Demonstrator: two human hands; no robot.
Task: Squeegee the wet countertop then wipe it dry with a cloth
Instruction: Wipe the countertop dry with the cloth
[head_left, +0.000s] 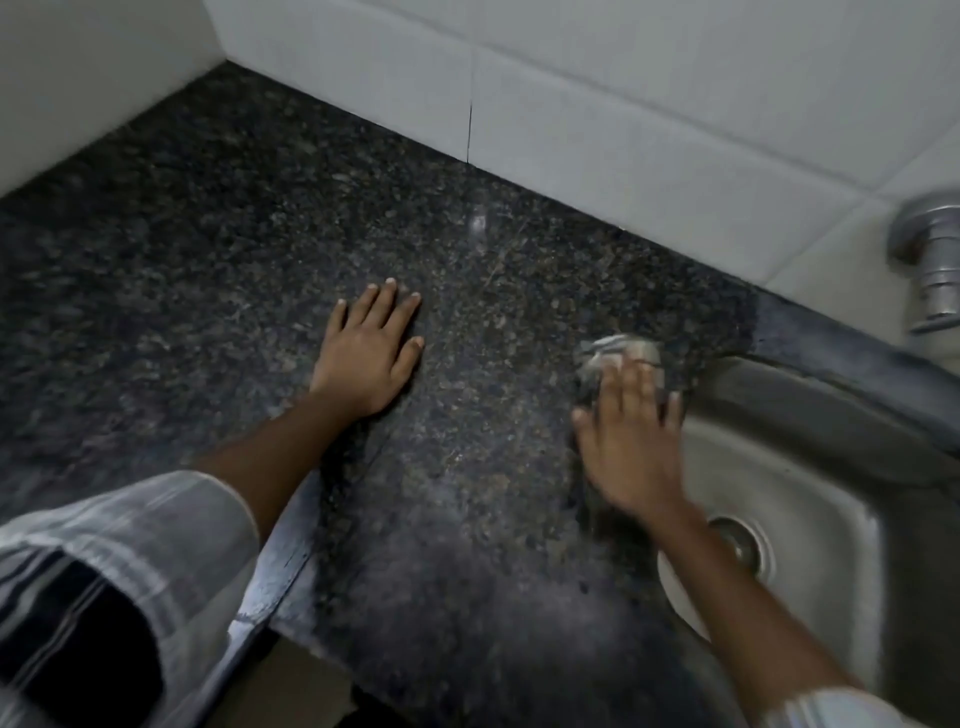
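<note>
The right hand (631, 441) lies flat with its fingers spread over a crumpled grey cloth (618, 353), pressing it onto the table (208, 260) just beside the sink's (810, 415) left rim; the palm covers most of the cloth, so only the bunched far end shows beyond the fingertips; a flat, spread press like this suits wiping, since it puts weight across the cloth rather than merely carrying it; the hand and cloth are blurred, so I cannot tell whether any finger is hooked into a fold. The left hand (366, 353) rests open, palm down and fingers straight, on the bare stone well to the left of the cloth; it holds nothing, and I judge it is planted there as a brace while the person leans over the work.

The table is dark speckled granite, running back to a white tiled wall (623, 104) and a corner at the far left; its surface shows faint sheen and streaks, though how wet it is I cannot say. No squeegee is in view, so the step in hand looks to be the drying wipe; working next to the sink would let any remaining water be pushed over the rim into the basin. A metal tap fitting (930, 260) juts from the wall at the right edge; a striped sleeve (130, 561) fills the lower left.
</note>
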